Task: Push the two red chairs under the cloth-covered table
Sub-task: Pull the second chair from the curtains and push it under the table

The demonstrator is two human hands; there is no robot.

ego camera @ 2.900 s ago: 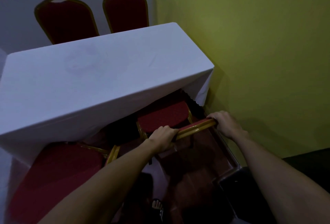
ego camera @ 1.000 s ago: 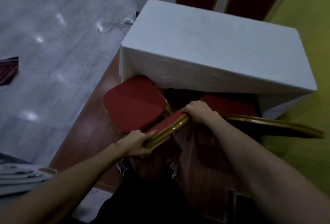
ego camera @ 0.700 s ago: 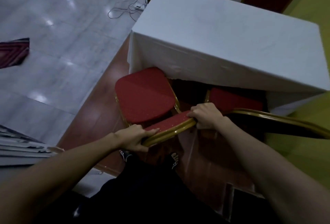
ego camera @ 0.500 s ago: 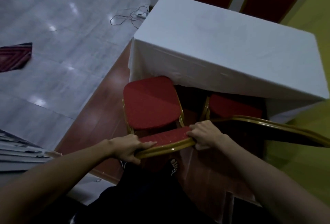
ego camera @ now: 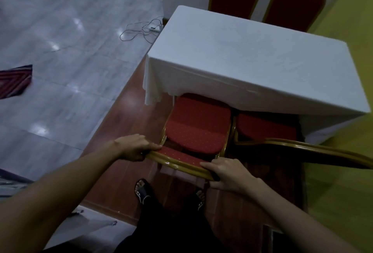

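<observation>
Both hands, left hand and right hand, are gripping the left chair, half under the worktop; right chair sitting deeper.

Both hands' grip holds left red chair at cloth-covered table.

Two bare forearms reach in from the bottom corners, with no sleeves, watch or rings visible. The left hand and right hand are uncovered. Below them are dark black trousers and black open-toed sandals bearing small white markings on the straps.
</observation>
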